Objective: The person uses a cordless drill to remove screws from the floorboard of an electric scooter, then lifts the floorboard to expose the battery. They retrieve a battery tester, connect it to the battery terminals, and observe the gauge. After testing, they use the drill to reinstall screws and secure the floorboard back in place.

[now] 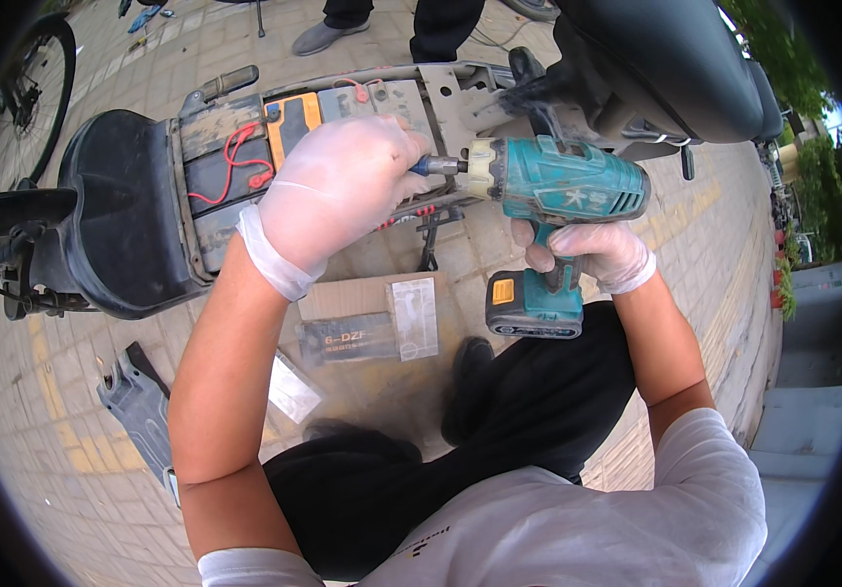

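My left hand [348, 181], in a thin translucent glove, is closed around the front end of a metal bit with a dark blue part [435, 165]. The bit sits in the pale nose of a teal cordless drill [573, 181], which points left. My gloved right hand [602, 252] wraps the drill's handle above its black battery pack. Both hands are over the opened body of an electric scooter, where batteries [221, 166] lie in a row. One has an orange edge [318, 110], and red wires [235, 161] run across them. My left fingertips are partly hidden.
A black footboard [123, 210] is at the left and a black seat [675, 64] at the upper right. A flattened cardboard box [367, 303] and a grey plastic cover [142, 401] lie on the paving. Another person's shoe [331, 37] shows beyond the scooter.
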Demonstrator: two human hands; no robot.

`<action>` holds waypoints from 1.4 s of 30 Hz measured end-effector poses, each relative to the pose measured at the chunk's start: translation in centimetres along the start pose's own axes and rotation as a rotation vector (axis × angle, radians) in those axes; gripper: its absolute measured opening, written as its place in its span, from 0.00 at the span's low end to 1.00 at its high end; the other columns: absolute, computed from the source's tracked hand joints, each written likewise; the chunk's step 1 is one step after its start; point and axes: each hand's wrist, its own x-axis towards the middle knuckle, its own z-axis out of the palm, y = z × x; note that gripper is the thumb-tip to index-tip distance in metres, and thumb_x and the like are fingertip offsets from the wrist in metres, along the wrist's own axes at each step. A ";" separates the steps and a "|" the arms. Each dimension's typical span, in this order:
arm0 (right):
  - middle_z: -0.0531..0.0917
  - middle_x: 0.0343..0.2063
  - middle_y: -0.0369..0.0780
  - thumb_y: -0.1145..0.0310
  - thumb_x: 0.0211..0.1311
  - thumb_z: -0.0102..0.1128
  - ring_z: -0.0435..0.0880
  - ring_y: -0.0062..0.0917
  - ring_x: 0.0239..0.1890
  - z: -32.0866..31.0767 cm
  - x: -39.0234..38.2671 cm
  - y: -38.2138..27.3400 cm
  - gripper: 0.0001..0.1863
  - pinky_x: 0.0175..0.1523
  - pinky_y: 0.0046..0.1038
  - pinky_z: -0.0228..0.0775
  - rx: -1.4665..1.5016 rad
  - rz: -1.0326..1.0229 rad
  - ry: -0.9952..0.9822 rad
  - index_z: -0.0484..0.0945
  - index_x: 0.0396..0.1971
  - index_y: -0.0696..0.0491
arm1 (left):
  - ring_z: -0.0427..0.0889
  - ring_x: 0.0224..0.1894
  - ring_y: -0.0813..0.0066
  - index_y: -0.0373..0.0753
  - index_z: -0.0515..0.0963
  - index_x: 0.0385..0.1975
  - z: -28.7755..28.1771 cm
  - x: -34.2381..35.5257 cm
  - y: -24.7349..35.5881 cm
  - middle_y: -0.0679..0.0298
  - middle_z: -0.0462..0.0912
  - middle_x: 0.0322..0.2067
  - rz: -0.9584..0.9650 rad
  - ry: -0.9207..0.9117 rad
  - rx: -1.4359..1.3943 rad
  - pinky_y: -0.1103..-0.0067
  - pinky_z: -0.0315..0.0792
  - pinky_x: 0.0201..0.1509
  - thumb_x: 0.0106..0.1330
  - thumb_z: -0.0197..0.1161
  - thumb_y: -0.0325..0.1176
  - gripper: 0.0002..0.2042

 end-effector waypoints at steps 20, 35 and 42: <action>0.82 0.36 0.40 0.64 0.49 0.73 0.76 0.22 0.26 -0.2 0.2 0.2 0.30 0.33 0.24 0.71 -0.032 -0.021 -0.022 0.77 0.53 0.58 | 0.82 0.39 0.54 0.37 0.82 0.38 -0.2 0.1 0.6 0.56 0.81 0.33 -0.003 0.020 0.048 0.64 0.77 0.42 0.57 0.71 0.35 0.12; 0.81 0.37 0.41 0.66 0.49 0.73 0.77 0.23 0.26 -0.5 -0.1 0.4 0.31 0.31 0.24 0.71 -0.023 -0.035 -0.034 0.76 0.56 0.57 | 0.83 0.38 0.54 0.37 0.82 0.39 -0.7 0.0 1.0 0.57 0.82 0.33 -0.007 0.030 0.081 0.63 0.78 0.41 0.56 0.71 0.34 0.13; 0.83 0.38 0.43 0.68 0.47 0.74 0.79 0.24 0.27 -0.6 0.0 0.2 0.32 0.33 0.25 0.73 -0.046 -0.039 -0.056 0.76 0.55 0.58 | 0.83 0.38 0.52 0.37 0.82 0.40 -0.7 -0.1 1.4 0.57 0.82 0.33 0.048 0.119 -0.089 0.64 0.78 0.41 0.60 0.69 0.35 0.12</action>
